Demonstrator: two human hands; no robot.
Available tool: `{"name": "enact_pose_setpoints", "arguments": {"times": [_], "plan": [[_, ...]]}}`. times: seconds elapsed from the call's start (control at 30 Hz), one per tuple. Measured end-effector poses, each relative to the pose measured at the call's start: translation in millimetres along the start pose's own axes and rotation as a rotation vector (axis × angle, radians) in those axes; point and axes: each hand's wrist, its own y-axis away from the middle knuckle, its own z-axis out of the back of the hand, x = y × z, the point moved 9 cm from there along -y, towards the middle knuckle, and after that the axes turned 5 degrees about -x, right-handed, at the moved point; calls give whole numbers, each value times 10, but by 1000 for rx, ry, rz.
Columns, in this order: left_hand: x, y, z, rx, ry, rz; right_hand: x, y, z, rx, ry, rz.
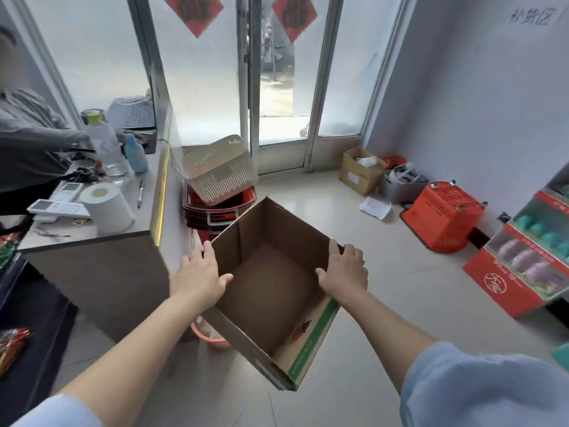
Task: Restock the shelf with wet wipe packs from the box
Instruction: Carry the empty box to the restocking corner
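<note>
The cardboard box [271, 291] is held up off the tiled floor [354, 349] between both hands, its open top turned towards the camera and one corner pointing down and nearest. Its inside shows bare brown bottom and walls (a green printed strip runs along the near right edge).

The left hand [200, 275] grips the box's left wall, the thumb reaching over the rim into the box and the fingers laid along the outside. The right hand [343, 272] grips the opposite wall, its fingers curled over the top edge and the thumb pressed against the inner face. Both forearms are bare, with pale blue sleeves at the bottom edge of the view.

Left of the box stands a counter [144, 217] carrying a paper roll [107, 208], two white remotes [57, 208], a pen [140, 192], a clear water bottle [106, 146] and a small blue bottle [135, 154]; another person [27, 140] in grey leans over it from the far left. Just beyond the box, a beige basket [220, 171] sits tilted on a stack of red baskets [215, 211]. Farther beyond are glass doors [277, 87]. To the right of the box, an overturned red basket [443, 215] lies on the floor, with a small open carton [360, 174] behind it by the wall, and red display cartons [505, 282] are stacked at the right edge.
</note>
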Motion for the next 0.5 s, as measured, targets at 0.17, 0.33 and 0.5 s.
{"name": "enact_pose_setpoints", "arguments": {"times": [0.17,0.33,0.5], "plan": [[-764,-450,-52,-7,-11,-83,-588,-459,163,-17,9,-77],[-1480,-923,-165,22,-3,-157,-1096,-913,245,-19,16,-161],[-2160,-1479,-266,31,-23,-255,-1557,-1389,277,-13,18,-257]]}}
